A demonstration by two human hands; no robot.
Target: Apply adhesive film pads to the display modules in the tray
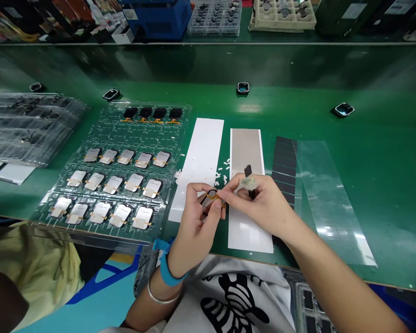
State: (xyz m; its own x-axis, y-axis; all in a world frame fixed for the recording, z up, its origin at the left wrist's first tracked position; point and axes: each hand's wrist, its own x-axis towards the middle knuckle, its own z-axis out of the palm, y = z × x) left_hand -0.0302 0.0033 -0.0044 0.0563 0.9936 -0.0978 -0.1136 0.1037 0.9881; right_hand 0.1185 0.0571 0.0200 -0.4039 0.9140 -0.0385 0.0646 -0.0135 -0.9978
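Observation:
My left hand [196,224], with a blue strap at the wrist, is closed around a small watch-sized screen module [210,198] that has an orange flex strip. My right hand [263,201] meets it, thumb and forefinger pinched at the module's right edge. Tucked in that same hand is a slim dark tool [248,171] with a crumpled pale wad around it; its lower end is hidden. Below the hands lie a white strip sheet [203,148] and a grey-and-white backing strip [246,148], with white scraps [217,175] scattered between them.
To the left, a clear tray [125,134] holds rows of silver-backed modules [100,212] and several dark ones. Stacked clear trays [24,125] stand farther left. Black strips [284,162] and a transparent film [333,199] lie right. Watch cases [243,88] line the back. Another person's yellow garment [31,273] shows lower left.

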